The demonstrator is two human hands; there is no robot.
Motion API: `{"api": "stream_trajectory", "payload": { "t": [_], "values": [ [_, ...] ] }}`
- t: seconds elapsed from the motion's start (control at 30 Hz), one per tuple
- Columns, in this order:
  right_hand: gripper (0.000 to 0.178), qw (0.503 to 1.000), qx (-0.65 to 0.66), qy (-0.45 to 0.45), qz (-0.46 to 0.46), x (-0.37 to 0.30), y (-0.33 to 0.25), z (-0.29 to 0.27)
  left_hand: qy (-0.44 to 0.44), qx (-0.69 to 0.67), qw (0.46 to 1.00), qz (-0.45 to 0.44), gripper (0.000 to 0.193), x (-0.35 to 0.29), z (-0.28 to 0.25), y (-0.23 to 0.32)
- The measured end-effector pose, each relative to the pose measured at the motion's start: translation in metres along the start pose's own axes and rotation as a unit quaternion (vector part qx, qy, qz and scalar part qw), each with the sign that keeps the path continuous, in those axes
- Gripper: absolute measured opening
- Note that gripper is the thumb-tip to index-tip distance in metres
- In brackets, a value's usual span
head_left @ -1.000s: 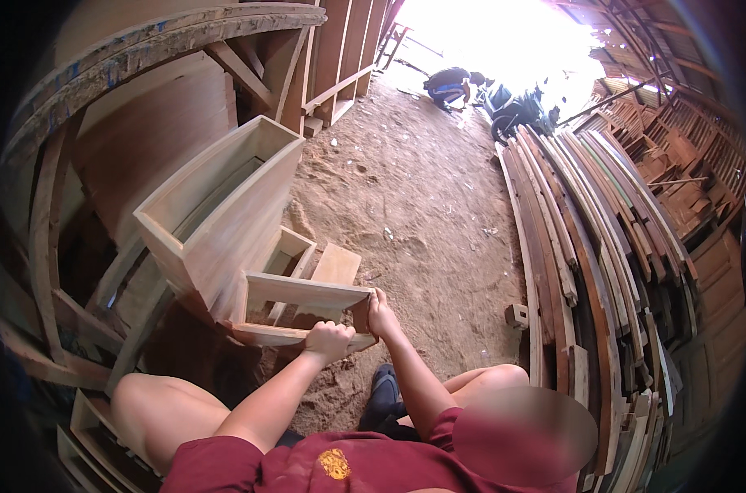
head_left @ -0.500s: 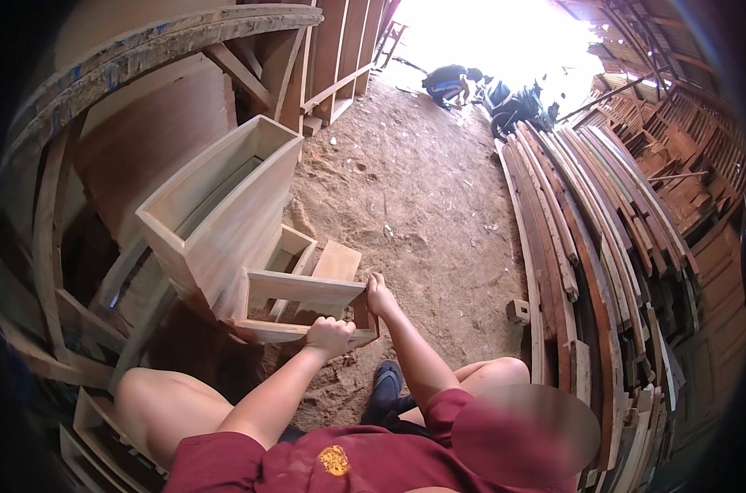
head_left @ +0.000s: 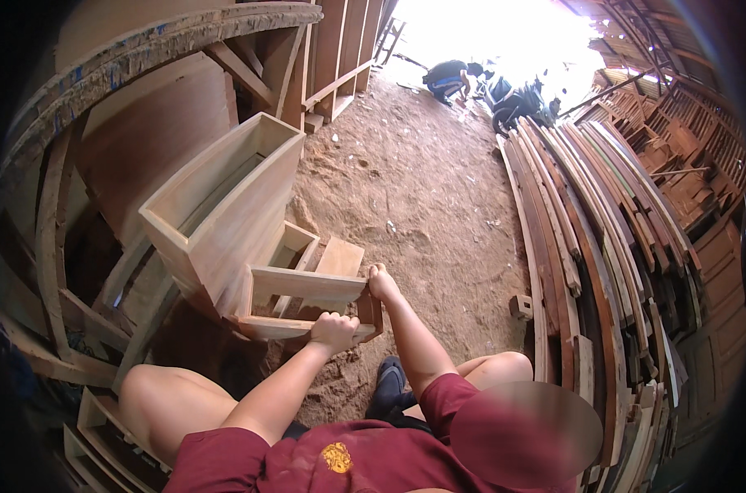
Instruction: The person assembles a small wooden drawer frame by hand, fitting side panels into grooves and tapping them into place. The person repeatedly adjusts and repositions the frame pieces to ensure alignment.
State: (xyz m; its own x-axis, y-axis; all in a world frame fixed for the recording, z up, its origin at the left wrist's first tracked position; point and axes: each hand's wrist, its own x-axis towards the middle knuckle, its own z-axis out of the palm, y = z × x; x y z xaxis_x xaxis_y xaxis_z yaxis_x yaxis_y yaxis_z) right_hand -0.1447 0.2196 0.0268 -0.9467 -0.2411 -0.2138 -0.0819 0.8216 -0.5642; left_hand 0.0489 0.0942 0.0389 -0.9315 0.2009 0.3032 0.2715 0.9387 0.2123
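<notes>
In front of me is a pale wooden open box frame (head_left: 311,283), shaped like a drawer without a bottom; the ground shows through it. My left hand (head_left: 334,333) is closed over its near long side, close to the right corner. Farther out, my right hand (head_left: 382,283) grips the far right corner. The frame's left end meets the foot of a tall, open-topped wooden box (head_left: 225,205); whether they are joined I cannot tell. Just behind the frame lie a smaller wooden box (head_left: 295,246) and a flat board (head_left: 340,257).
Long planks (head_left: 566,263) are piled along the right side, with a small wooden block (head_left: 521,307) beside them. A timber rack (head_left: 57,222) stands at the left, and more drawer-like boxes (head_left: 110,431) sit by my left knee. Far off, a person (head_left: 448,80) crouches near a motorbike (head_left: 517,103).
Both hands keep their grip on the frame. The whole view has shifted very slightly; the frame shows hardly any movement against the tall box.
</notes>
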Motion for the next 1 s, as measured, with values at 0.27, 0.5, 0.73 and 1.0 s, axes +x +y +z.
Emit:
{"api": "stream_trajectory", "payload": {
  "t": [0.27, 0.5, 0.73, 1.0],
  "values": [
    [0.054, 0.997, -0.016, -0.037, 0.059, -0.090, -0.040, 0.002, -0.004, 0.021, 0.999, -0.028, 0.031, -0.016, 0.007, -0.018],
    [0.052, 1.000, -0.002, 0.011, 0.026, -0.009, -0.012, 0.002, 0.007, 0.011, 1.000, -0.001, 0.029, -0.001, 0.005, -0.003],
    [0.052, 1.000, -0.017, -0.005, 0.002, -0.089, -0.029, 0.000, 0.011, 0.005, 1.000, -0.019, 0.029, -0.013, 0.003, -0.013],
    [0.050, 0.999, -0.026, 0.044, 0.014, -0.036, -0.032, 0.000, 0.001, -0.003, 1.000, -0.009, 0.034, -0.005, 0.003, -0.007]
  ]
}}
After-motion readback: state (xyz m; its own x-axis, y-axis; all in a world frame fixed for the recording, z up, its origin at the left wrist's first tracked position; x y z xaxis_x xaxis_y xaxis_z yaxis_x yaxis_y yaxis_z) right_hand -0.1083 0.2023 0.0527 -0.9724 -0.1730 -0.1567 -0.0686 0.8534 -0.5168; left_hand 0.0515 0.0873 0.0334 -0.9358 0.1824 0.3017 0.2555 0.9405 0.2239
